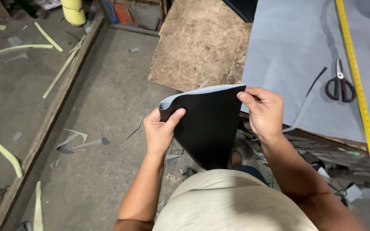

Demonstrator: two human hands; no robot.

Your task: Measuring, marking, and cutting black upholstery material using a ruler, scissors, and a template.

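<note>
I hold a folded sheet of black material [208, 124] with a light grey inner face in front of my body. My left hand [161, 130] grips its left edge, thumb on the black face. My right hand [264, 109] pinches the upper right corner. The sheet hangs down toward my lap. On the table to the right lie a large grey sheet [292, 51], a pair of scissors [341, 83] with dark red handles and a yellow measuring tape [358, 94].
A chipboard panel [198, 40] sits at the table's left end. The concrete floor [103, 128] carries offcuts and pale yellow strips [3, 154]. A wooden rail [48, 124] runs diagonally at left. Scraps pile under the table edge at lower right.
</note>
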